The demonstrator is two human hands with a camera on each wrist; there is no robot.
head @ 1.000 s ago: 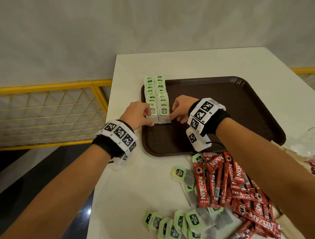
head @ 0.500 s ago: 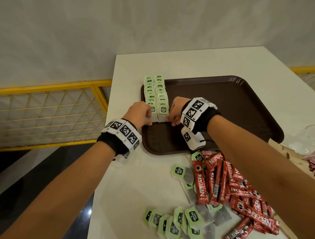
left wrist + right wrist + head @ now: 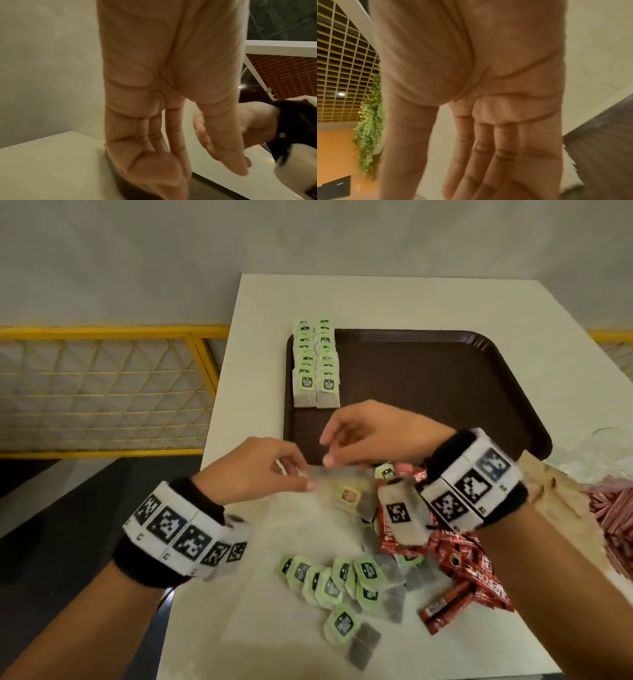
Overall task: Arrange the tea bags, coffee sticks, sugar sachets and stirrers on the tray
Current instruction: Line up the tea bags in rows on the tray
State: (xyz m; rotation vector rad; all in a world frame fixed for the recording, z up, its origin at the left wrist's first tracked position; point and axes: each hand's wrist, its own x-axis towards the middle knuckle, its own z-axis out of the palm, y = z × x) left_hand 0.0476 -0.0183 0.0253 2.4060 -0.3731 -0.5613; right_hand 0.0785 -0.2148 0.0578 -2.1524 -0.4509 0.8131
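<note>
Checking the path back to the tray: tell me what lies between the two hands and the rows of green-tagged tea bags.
Head view: only bare brown plastic tray floor separates the left hand and right hand from the rows of green-tagged tea bags.

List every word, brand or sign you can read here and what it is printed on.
"NESCAFE", partly cut off: on the red coffee sticks heaped on the table.
Dark logo on the green tags of the tea bags on the tray: too blurred to read.
Tags of the loose tea bags: also too blurred.
Black-and-white square code markers, no words: on both wristbands.
</note>
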